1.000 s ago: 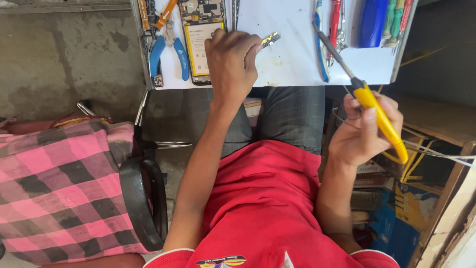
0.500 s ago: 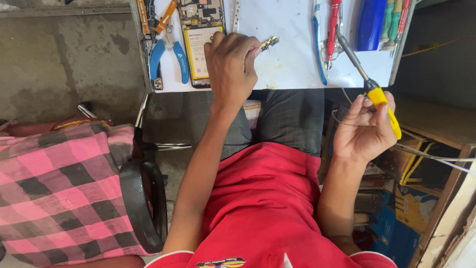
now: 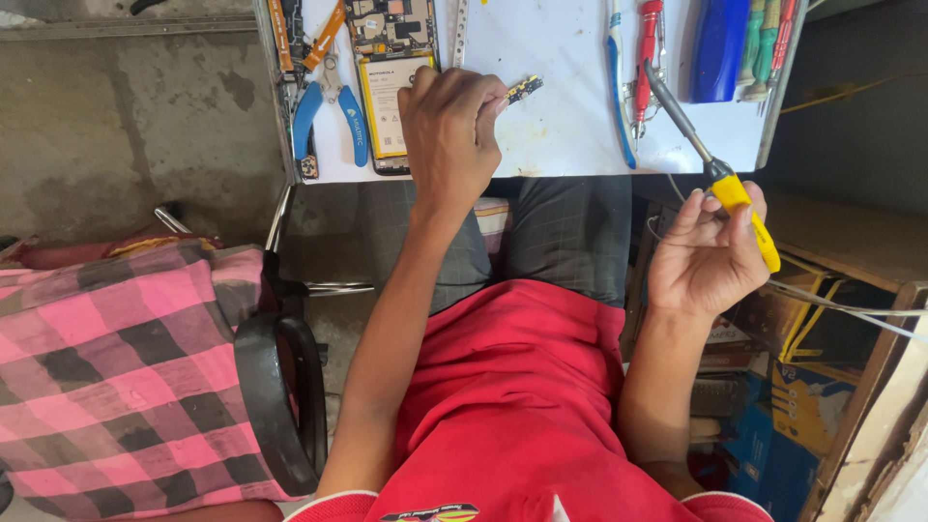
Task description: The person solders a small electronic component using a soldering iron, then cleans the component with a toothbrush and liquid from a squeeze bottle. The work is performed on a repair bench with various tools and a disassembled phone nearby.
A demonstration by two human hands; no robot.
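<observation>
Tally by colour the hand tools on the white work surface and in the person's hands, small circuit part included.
Yellow: 1, the soldering iron in the right hand
Blue: 2, pliers and a blue-handled tool
Red: 1, a screwdriver
Gold and black: 1, the small circuit part in the left hand
Total: 5
</observation>
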